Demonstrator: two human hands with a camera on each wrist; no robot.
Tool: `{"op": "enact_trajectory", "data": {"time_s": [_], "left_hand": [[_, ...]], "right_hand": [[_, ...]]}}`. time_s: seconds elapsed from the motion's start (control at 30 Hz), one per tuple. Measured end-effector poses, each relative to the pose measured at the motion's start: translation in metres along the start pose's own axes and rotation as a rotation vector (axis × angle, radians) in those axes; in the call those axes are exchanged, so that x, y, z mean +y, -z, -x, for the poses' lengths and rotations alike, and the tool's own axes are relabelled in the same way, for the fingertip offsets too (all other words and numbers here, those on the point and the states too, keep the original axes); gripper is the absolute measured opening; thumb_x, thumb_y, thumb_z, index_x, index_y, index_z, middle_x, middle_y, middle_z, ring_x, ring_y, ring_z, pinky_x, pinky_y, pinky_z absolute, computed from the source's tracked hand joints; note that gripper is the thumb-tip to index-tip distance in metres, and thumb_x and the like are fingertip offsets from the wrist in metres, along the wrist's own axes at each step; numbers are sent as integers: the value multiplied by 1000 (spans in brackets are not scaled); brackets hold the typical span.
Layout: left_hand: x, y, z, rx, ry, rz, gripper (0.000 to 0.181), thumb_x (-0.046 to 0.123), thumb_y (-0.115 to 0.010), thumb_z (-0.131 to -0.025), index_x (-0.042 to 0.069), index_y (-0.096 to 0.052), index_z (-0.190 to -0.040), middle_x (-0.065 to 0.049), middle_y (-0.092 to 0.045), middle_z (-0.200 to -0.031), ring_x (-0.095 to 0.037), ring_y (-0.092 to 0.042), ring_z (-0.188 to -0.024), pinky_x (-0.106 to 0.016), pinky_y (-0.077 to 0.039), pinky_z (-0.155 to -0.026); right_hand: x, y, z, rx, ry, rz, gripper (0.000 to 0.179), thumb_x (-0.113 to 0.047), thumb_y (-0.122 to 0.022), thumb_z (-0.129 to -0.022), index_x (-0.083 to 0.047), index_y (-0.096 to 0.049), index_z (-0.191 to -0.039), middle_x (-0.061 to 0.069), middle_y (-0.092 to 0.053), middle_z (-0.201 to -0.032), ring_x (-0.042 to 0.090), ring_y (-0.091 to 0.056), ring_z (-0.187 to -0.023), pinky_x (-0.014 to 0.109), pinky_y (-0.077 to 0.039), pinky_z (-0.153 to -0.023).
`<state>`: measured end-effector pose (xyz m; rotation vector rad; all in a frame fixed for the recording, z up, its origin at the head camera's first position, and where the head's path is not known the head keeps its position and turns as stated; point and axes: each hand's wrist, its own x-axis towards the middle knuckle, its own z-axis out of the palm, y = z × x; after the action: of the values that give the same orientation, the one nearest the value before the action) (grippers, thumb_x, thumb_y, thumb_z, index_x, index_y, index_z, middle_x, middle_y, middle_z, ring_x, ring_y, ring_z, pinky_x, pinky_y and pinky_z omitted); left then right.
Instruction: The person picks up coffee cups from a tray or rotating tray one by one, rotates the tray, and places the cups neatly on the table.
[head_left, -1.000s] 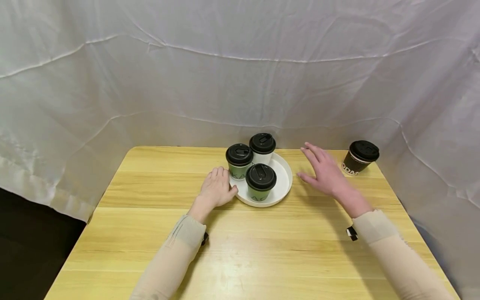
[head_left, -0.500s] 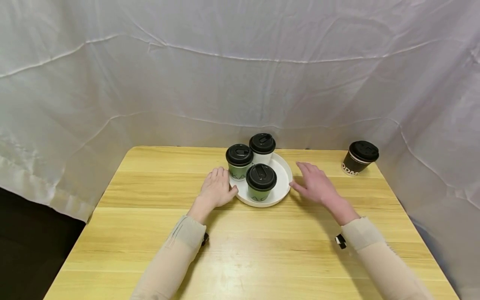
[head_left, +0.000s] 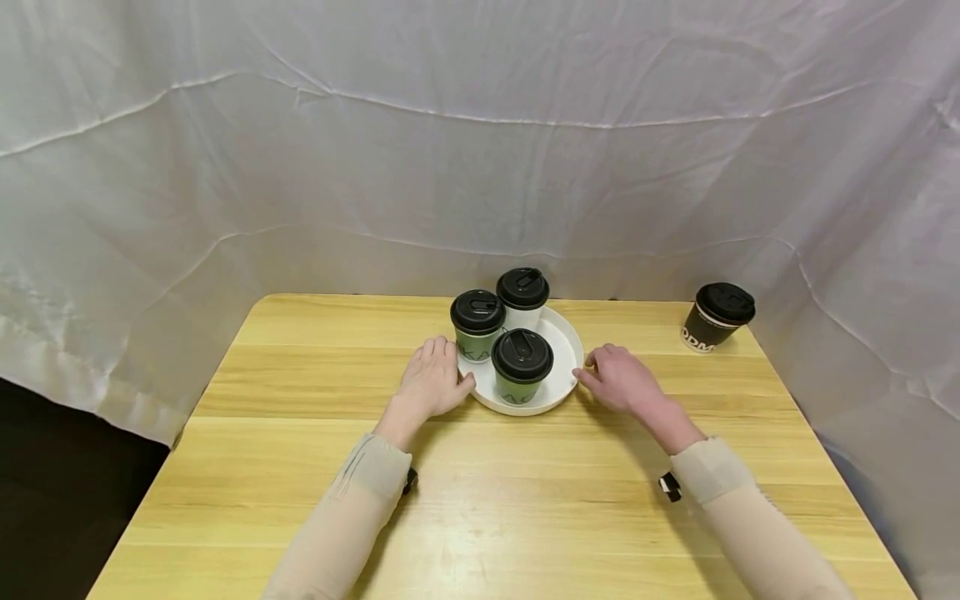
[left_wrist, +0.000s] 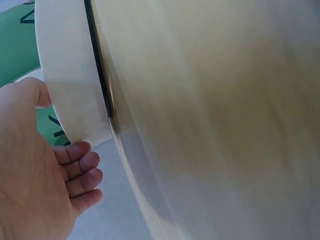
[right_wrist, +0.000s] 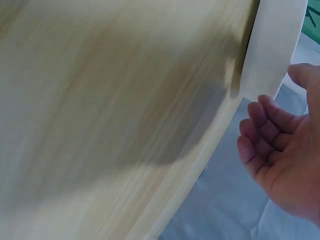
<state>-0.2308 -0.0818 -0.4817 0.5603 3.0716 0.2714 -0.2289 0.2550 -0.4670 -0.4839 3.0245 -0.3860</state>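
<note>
A round white tray [head_left: 558, 337] with a low wall lies near the table's far edge. On it stand two green cups, one in front [head_left: 517, 388] and one at the left [head_left: 475, 343], plus a white cup [head_left: 523, 317] behind; all wear black lids. My left hand [head_left: 435, 382] grips the tray's left side, thumb over the rim and fingertips against the outer wall [left_wrist: 75, 95] in the left wrist view. At the right side my right hand [head_left: 621, 381] holds the rim, its thumb on top and its curled fingertips by the wall [right_wrist: 270, 55] in the right wrist view.
A dark cup [head_left: 708, 327] with white lettering and a black lid stands at the table's far right corner. The wooden table [head_left: 495, 500] is bordered by white cloth [head_left: 420, 192] at the back and sides. A dark area [head_left: 67, 492] lies beyond the left edge.
My right hand has moved left and down from beside the dark cup to the tray's right rim, its spread fingers curling in. The left hand and the tray have stayed in place.
</note>
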Motion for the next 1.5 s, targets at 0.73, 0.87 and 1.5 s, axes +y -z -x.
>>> {"op": "enact_trajectory", "data": {"time_s": [0.73,0.87,1.5], "left_hand": [[-9,2,8,-14,10,161,56,54,-58,-98,2,-52,-115,-11,-48,-109,-27,-45,-102,-42,-44,-94],[-12,4,9,-21,18,183,53,52,-57,-98,2,-52,-116,-11,-49,-110,-27,-45,-102,-42,-45,-95],[-7,9,8,-72,26,180,53,46,-55,-99,-2,-52,-122,-15,-51,-114,-29,-46,-106,-45,-45,-98]], "right_hand": [[0,-1,-12,15,-24,-74,25,-20,-48,-104,-1,-60,-95,15,-58,-94,32,-57,-90,51,-50,-83],[1,-1,-16,18,-27,-77,25,-20,-46,-105,1,-60,-97,17,-59,-97,35,-58,-93,53,-50,-85],[6,2,-28,-6,-43,-90,37,-21,-42,-108,8,-62,-119,27,-62,-118,45,-58,-117,58,-44,-105]]}}
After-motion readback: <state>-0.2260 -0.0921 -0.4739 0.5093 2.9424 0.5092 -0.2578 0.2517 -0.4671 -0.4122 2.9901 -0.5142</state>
